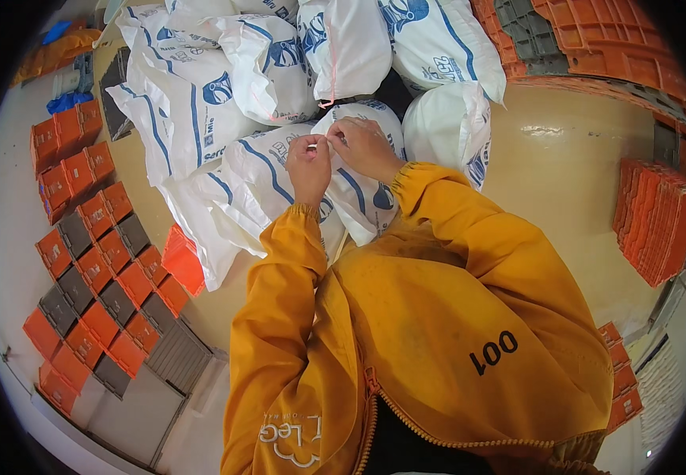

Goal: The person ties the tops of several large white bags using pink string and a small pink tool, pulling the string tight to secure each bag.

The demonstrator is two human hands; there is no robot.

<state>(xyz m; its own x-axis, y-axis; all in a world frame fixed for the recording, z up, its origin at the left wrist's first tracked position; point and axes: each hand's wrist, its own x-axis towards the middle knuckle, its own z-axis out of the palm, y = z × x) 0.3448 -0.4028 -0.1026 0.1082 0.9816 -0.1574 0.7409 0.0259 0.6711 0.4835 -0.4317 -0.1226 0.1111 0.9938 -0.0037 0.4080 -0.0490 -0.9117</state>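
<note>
Before me lie several white woven sacks with blue print. My left hand (309, 166) and my right hand (362, 142) meet over the near sacks, fingertips almost touching. Both pinch at something small and pale, perhaps the top edge or closing thread of a sack; the fingers hide most of it. Under my right hand is a full printed sack (354, 185), and another printed sack (265, 155) lies beneath and left of my left hand. Just beyond the hands, a white sack (352, 56) has a pink thread hanging down it. A rounded white sack (441, 127) stands to the right.
Stacked orange and grey plastic crates (96, 270) fill the left side. An orange crate (182, 258) stands beside the sacks. More orange crates (610, 41) are at the upper right, with a stack of flat orange crates (651, 219) below them. The floor (547, 178) is yellowish and shiny.
</note>
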